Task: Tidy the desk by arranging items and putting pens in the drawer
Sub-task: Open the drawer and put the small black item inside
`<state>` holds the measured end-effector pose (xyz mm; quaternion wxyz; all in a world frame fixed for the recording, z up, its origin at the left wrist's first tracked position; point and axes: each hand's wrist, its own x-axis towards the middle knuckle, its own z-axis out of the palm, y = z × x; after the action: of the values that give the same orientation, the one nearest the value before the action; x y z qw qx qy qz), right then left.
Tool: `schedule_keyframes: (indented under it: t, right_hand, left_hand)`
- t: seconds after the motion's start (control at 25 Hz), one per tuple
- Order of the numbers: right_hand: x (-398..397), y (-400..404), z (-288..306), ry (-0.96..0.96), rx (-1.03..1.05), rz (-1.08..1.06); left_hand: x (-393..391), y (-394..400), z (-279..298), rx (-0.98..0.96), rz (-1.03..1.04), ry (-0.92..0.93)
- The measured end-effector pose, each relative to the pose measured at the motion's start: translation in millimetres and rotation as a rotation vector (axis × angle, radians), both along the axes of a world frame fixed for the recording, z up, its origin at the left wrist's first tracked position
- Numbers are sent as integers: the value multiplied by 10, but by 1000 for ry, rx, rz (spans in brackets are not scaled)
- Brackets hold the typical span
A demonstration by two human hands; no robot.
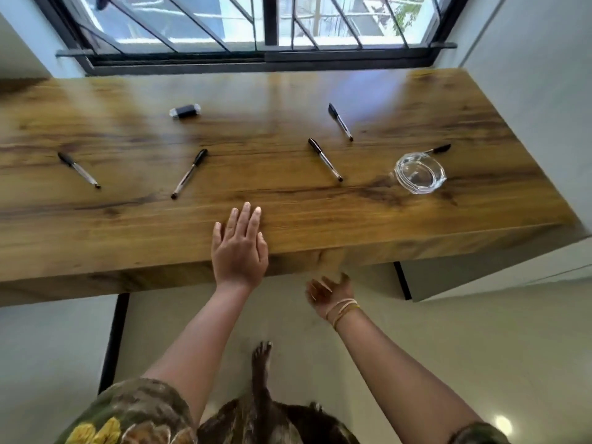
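Nearest to me, the person's right hand is hanging below the front edge of the desk, palm turned up, fingers loosely curled and holding nothing. It is sitting just under the thick wooden lip, and I'd guess it is feeling for the drawer; no drawer front or handle is showing from here, so I cannot tell where it is.

Just above, the left hand is lying flat on the desk's near edge, fingers straight and close together, thumb a little apart, pressing the wood and gripping nothing.

Farther in, the pens are lying scattered and untouched: one at the far left, one left of centre, one right of centre, one beyond it, and a fifth partly hidden behind a glass ashtray at the right. A small black object with pale ends is resting toward the window.

So the tidying looks to be only starting. The next move calls for getting the drawer open, then gathering pens one by one, probably the centre pair first, being closest.
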<state>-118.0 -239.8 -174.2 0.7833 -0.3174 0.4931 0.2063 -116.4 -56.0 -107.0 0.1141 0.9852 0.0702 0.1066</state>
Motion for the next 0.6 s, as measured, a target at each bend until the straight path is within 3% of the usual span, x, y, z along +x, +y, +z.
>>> schedule_keyframes:
  t: [0.16, 0.6]
  right_hand:
    - [478, -348, -142, -66, 247, -311]
    - [332, -350, -210, -137, 297, -352]
  left_hand:
    - [32, 21, -96, 33, 28, -69]
    - [17, 22, -125, 28, 40, -115]
